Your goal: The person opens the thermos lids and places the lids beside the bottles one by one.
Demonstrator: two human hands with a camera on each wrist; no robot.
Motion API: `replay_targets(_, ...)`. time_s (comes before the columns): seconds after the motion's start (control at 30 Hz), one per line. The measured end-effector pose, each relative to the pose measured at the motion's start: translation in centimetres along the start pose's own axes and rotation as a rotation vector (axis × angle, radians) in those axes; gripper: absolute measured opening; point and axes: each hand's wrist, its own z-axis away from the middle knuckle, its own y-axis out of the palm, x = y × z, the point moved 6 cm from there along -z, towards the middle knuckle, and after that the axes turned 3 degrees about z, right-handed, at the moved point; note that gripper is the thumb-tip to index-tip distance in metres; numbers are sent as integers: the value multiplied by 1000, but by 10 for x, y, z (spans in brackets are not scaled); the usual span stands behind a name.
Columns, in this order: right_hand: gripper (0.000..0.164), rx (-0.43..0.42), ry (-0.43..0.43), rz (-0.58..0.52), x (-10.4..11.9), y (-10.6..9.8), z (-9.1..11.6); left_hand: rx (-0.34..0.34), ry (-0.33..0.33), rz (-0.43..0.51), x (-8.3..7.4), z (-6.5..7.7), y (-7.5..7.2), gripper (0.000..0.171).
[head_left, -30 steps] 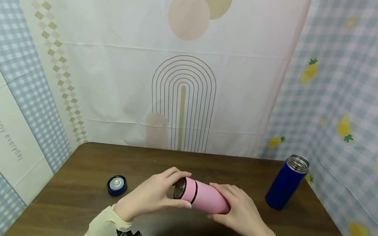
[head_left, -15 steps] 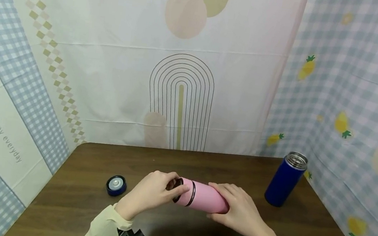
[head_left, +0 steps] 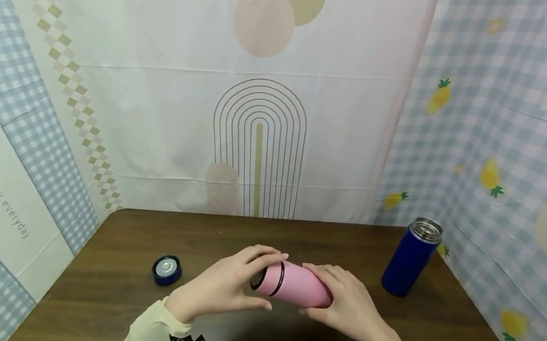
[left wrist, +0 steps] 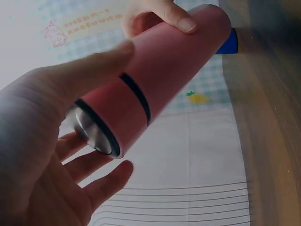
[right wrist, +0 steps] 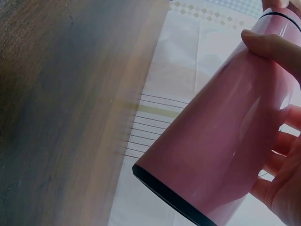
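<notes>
Our left hand (head_left: 223, 289) curls its fingers (left wrist: 101, 61) and thumb around the capped end of the smooth pink cylindrical flask (head_left: 292, 284), while our right hand (head_left: 346, 304) wraps the body. We judge the cap turns best if the right hand stays firm and the left pinches the band evenly. The flask lies sideways between both hands, above the dark wooden table (head_left: 100, 286). A loose navy lid (head_left: 167, 269) sits left; an open navy steel flask (head_left: 411, 257) stands right.

Head view high, forward-down – wrist views close, sharing pink flask (head_left: 294, 283)
</notes>
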Motion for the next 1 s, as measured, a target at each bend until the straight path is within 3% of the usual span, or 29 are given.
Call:
replay_targets(0.3,82,-4,-16,8,-1,3,2,30,-28,41,6,2,1,74)
replay_targets(0.6,82,-10,-33,7,0,2,0,67,-254,94,20,2,0,68)
replay_targets(0.83,82,-8,-38,-4,0,2,0,31,-380,164,28,2,2,52)
replay_targets(1.0,82,-14,-36,-14,0,0,0,4,-457,166,30,1,3,46)
